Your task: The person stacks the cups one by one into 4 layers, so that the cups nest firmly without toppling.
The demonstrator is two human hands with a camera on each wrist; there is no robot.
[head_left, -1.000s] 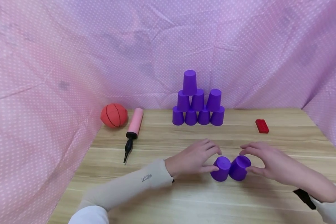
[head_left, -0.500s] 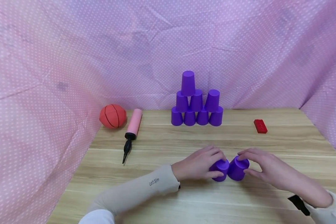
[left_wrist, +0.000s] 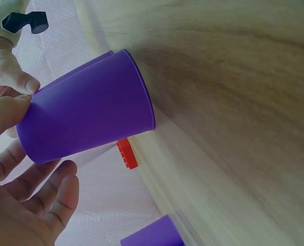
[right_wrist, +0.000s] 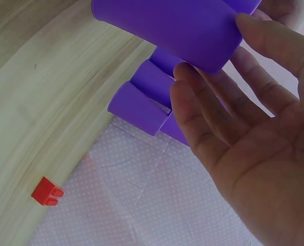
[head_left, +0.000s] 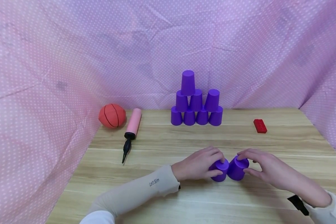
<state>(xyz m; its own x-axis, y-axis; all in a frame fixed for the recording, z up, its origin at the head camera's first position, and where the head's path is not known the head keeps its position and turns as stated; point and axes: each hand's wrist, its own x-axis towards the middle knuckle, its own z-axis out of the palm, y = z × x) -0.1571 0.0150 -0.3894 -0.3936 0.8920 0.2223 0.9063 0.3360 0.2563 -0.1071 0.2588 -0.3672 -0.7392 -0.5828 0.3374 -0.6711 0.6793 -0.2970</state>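
Two purple plastic cups stand upside down near the front of the table. My left hand (head_left: 200, 163) grips the left cup (head_left: 223, 168) near its base, thumb in front and fingers behind. Around the upper end of the right cup (head_left: 235, 171), which leans slightly to the right, my right hand (head_left: 264, 169) has its thumb and fingers. The left wrist view shows the left cup (left_wrist: 90, 107) with its rim at the wood, partly hiding the other cup. In the right wrist view, the thumb presses the near side of the right cup (right_wrist: 172, 33).
Behind the hands rises a stack of several upside-down purple cups (head_left: 196, 101) in three levels. A red toy brick (head_left: 260, 126) lies at the right. To the left are an orange-red ball (head_left: 112, 116) and a pink hand pump (head_left: 133, 122). Pink dotted cloth (head_left: 156, 46) hangs around the table.
My left hand has moved right and closed around the left cup. My right hand's fingers have come onto the top of the right cup. The stack behind looks the same.
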